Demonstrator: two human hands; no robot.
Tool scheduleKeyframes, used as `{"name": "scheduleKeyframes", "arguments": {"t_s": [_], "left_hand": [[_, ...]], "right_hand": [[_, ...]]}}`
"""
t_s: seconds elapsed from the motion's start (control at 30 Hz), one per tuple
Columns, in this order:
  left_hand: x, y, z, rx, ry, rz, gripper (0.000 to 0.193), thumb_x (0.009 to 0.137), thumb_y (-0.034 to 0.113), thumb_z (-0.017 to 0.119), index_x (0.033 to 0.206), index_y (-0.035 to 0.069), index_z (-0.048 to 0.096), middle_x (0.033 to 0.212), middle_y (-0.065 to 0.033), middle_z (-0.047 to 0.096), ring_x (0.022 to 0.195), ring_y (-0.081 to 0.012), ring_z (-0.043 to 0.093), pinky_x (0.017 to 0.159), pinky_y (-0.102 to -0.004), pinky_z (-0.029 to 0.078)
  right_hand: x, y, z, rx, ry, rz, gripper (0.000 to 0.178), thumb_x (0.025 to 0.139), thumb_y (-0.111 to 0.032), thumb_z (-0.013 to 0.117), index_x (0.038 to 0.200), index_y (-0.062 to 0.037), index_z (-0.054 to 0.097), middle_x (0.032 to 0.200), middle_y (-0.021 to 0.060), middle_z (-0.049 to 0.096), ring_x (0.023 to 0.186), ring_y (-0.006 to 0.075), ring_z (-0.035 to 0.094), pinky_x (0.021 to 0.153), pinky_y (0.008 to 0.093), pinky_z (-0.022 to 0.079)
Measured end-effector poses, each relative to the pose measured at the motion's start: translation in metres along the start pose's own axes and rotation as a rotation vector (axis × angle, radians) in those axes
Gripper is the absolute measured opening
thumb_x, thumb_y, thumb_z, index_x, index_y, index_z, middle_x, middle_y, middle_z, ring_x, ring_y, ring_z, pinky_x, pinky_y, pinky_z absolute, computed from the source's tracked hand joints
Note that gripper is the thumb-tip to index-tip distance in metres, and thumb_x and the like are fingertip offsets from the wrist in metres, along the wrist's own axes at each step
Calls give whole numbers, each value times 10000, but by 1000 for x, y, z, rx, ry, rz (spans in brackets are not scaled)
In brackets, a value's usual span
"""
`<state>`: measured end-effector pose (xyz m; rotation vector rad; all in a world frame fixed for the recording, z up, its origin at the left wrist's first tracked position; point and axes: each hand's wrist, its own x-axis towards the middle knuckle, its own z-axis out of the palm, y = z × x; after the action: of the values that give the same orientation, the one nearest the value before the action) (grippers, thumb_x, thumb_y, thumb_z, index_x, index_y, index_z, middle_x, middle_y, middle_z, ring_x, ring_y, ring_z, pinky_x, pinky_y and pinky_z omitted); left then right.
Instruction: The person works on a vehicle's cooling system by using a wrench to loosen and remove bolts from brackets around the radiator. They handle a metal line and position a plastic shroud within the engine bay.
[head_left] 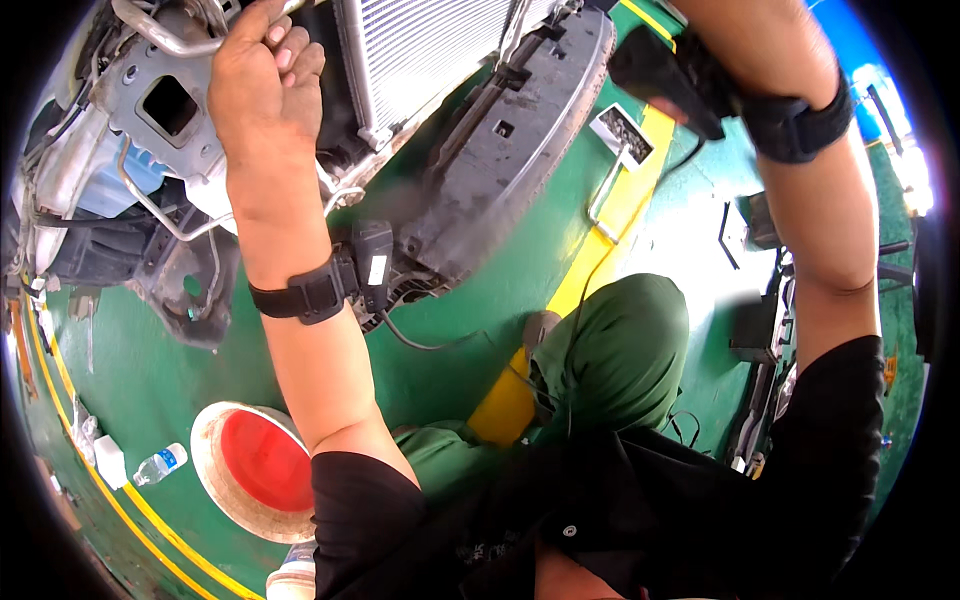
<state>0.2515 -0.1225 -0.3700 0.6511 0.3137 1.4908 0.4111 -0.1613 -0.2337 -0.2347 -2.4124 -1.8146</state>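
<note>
At the top left my left hand (265,85) is closed, its fingers curled at the frame's upper edge beside a bent metal pipe (165,35). What it grips, if anything, is cut off or hidden. Close by are a grey metal bracket (135,110) with a square hole and a finned radiator (430,50), parts of a vehicle's opened front end. My right forearm (820,200) reaches up past the top right edge, so my right hand is out of view. Both forearms wear black straps with small black devices.
Below the radiator juts a long dark plastic panel (480,160). On the green floor are a white bucket (210,440) with a red inside, a plastic bottle (160,464) and a small framed panel on a bent metal stand (622,137). Cables trail near my knee (630,340).
</note>
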Motion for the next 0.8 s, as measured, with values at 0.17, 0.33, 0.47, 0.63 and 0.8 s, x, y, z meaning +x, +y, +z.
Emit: {"name": "scheduleKeyframes", "arguments": {"t_s": [0.17,0.33,0.47,0.63,0.8], "left_hand": [[-10,5,1,151,136,61,80,957,22,550,1017,-6,594,699,33,432,520,-40,349,466,-199,254],[-3,1,7,159,62,37,160,963,175,616,1082,72,643,634,73,474,428,-12,375,368,-174,279],[1,2,-3,102,25,73,163,960,155,607,1086,57,641,632,66,487,412,-26,380,357,-172,270],[-9,5,1,155,137,114,112,908,166,685,926,58,660,616,67,452,435,-40,372,400,-195,267],[-4,-6,6,-20,156,41,140,842,114,728,812,60,603,624,39,444,462,-75,367,416,-236,237]], "right_hand": [[-4,-64,27,412,-17,268,226,726,-150,666,523,-82,595,624,89,632,524,236,629,461,329,492],[3,-116,1,1034,-593,972,195,799,-133,624,887,40,635,812,216,699,793,366,713,668,452,573],[-3,-126,12,1029,-373,861,196,810,-127,614,894,49,624,769,237,679,762,382,703,644,458,566],[12,-66,-50,978,-542,997,206,950,-157,571,918,18,675,749,112,660,646,225,624,575,367,513],[23,-34,-65,790,-430,1138,222,948,-193,625,969,18,692,706,74,618,595,154,554,563,340,456]]}}
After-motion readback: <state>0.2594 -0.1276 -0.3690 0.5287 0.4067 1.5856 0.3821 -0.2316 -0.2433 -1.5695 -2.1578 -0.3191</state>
